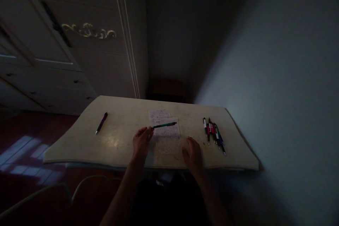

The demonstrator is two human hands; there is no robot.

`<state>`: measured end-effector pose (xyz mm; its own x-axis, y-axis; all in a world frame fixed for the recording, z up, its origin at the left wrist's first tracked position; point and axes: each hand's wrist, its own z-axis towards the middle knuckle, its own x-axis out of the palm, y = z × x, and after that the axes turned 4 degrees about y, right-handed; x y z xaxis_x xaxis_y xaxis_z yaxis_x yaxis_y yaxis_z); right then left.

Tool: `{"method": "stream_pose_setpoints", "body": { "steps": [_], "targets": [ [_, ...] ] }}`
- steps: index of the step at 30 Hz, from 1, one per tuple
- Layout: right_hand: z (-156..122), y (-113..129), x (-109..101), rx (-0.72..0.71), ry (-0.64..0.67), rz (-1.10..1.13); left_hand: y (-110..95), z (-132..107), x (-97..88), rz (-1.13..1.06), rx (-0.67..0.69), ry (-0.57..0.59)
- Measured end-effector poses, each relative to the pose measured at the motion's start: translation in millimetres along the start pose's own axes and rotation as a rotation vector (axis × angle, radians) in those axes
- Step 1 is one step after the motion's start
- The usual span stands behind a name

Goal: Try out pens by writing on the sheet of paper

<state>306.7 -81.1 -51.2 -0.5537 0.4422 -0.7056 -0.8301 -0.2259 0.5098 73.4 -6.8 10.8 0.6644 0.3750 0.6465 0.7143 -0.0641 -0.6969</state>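
My left hand (142, 140), lower centre, pinches a green-black pen (164, 125); my right hand (194, 152), lower right of centre, curves loosely, fingers released.

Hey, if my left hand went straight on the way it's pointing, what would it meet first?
Probably the papers on the table. Depth is unclear, though: your left hand, holding the pen, might pass above them without touching.

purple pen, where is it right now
In the head view, the purple pen lies by itself toward the left end of the table, left of the left hand, which holds a green pen.
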Motion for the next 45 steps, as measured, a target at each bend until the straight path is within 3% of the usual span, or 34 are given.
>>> {"method": "stream_pose_setpoints", "body": {
  "steps": [3, 7, 13, 18, 23, 26, 32, 40, 45],
  "targets": [
    [1.7, -0.3, -0.7, 0.051, -0.006, 0.074, 6.9, -1.8, 3.0, 0.064, 0.009, 0.034],
    [13.0, 14.1, -4.2, 0.147, -0.002, 0.264, 14.3, -5.4, 6.2, 0.209, 0.116, 0.125],
    [49.1, 41.6, -8.6, 0.217, 0.048, 0.538, 14.2, -4.7, 2.6, 0.358, 0.213, 0.199],
    [84.5, 35.9, -4.8, 0.262, 0.051, 0.76, 16.7, -2.8, 5.0, 0.511, 0.176, 0.252],
    [104.9, 28.5, 18.8, 0.259, 0.234, 0.944, 24.4, 0.0, 11.2, 0.701, 0.265, 0.309],
    [102.3, 33.6, 29.5, 0.214, 0.332, 0.995, 25.6, 2.0, 9.5, 0.751, 0.239, 0.315],
    [89.0, 49.5, 27.0, 0.021, 0.447, 0.928, 23.1, -2.3, 8.4, 0.633, 0.223, 0.323],
    [81.1, 56.2, 24.9, -0.088, 0.384, 0.774, 9.0, -9.3, 14.7, 0.359, 0.111, 0.415],
    [83.0, 55.8, 24.9, -0.137, 0.405, 0.722, 8.5, -2.5, 10.1, 0.308, 0.073, 0.405]
  ]
}}
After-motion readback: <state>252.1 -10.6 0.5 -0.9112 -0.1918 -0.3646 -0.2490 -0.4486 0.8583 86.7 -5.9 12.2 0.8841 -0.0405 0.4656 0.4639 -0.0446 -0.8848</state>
